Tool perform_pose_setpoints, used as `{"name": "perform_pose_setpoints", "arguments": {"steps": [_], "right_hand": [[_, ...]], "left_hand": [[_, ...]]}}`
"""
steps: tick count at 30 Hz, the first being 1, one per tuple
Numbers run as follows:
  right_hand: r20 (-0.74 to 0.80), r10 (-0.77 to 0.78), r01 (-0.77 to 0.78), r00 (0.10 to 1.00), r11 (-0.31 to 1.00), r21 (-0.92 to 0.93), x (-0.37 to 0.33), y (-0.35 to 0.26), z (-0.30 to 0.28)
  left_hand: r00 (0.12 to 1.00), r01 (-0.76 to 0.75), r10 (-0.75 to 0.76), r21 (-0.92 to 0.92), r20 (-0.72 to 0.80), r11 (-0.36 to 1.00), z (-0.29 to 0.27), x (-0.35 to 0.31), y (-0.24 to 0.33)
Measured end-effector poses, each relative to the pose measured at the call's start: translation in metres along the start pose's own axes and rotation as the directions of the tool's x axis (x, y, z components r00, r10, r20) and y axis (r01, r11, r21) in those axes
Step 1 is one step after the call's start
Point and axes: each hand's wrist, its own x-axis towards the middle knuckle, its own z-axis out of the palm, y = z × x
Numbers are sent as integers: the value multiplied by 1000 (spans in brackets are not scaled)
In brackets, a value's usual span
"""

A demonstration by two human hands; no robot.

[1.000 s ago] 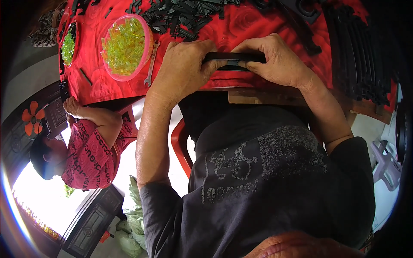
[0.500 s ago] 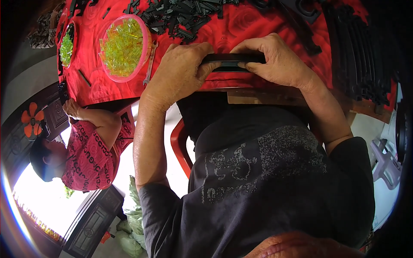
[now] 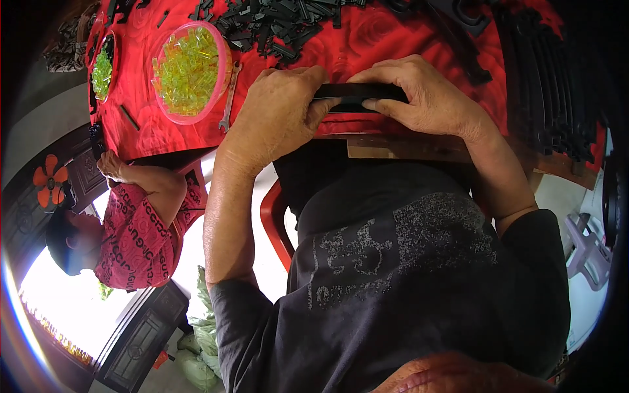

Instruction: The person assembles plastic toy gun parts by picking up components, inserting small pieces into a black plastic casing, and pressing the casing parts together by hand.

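A long, dark plastic bar (image 3: 360,92) is held level above the near edge of the red-covered table. Its left end sits between the thumb and fingers of my left hand (image 3: 278,111). Round its right end, my right hand (image 3: 429,101) is closed in the same way, thumb on the near side. My fingers hide both ends, and a dark greenish strip shows along the bar's near side between my thumbs. What kind of part it is, I cannot tell.
A pink bowl (image 3: 225,65) of clear yellow-green pieces stands left, a wrench (image 3: 230,98) beside it. Small black parts (image 3: 282,29) are heaped at the far side. Long curved black pieces (image 3: 547,85) lie right. Another person (image 3: 137,236) sits at left near a bowl of green pieces (image 3: 101,77).
The bar has tilted a little, so more of its dark upper face shows. Both hands have shifted slightly and keep their hold.
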Motion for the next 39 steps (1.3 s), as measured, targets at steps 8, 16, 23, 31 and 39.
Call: {"name": "perform_pose_setpoints", "arguments": {"steps": [8,16,23,31,39], "right_hand": [[37,76,-64,996,966,-251,-1,-12,-2],[63,138,-117,988,957,-266,2,-23,-2],[1,107,-105,994,974,-202,2,-14,4],[-63,107,-119,992,968,-221,4,-15,8],[-30,110,-114,993,971,-210,3,-10,7]], "left_hand": [[999,24,-22,69,-30,997,-2,2,16],[1000,3,0,115,-29,993,-5,6,19],[1000,17,-15,107,-19,994,-6,4,18],[1000,9,-9,12,22,1000,-11,1,15],[1000,-13,13,15,-10,1000,-9,2,12]]}}
